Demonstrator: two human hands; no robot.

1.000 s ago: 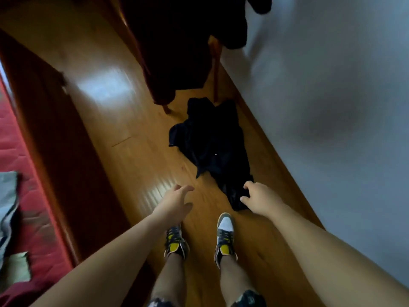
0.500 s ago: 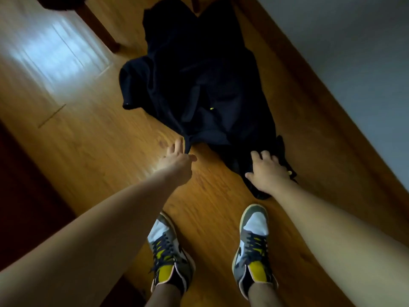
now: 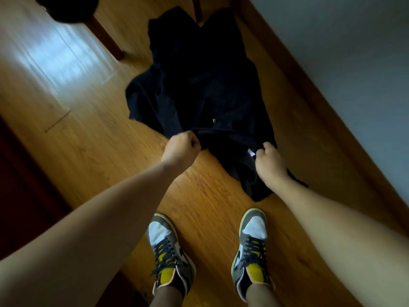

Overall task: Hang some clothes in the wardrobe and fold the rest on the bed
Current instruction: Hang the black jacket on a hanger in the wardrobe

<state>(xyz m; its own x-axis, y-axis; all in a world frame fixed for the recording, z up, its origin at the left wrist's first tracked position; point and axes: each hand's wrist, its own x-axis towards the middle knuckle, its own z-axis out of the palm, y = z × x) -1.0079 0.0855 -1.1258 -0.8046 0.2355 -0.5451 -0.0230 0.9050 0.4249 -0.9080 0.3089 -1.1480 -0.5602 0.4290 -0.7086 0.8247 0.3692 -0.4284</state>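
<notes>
A dark navy garment [image 3: 199, 85] lies crumpled on the wooden floor in front of my feet. My left hand [image 3: 180, 149] is closed on the garment's near edge at its left side. My right hand [image 3: 269, 160] grips the same edge further right, beside a small white label. The edge between my two hands is lifted slightly off the floor. The rest of the garment still rests on the boards.
A grey wall [image 3: 343, 63] with a wooden skirting board runs along the right. Wooden chair legs [image 3: 106, 38] stand behind the garment, with dark clothing hanging above at the top left. Dark furniture [image 3: 20, 196] borders the left. My two sneakers stand below.
Both hands went from reaching with spread fingers to closing on the garment's near edge. The view has dropped closer to the floor.
</notes>
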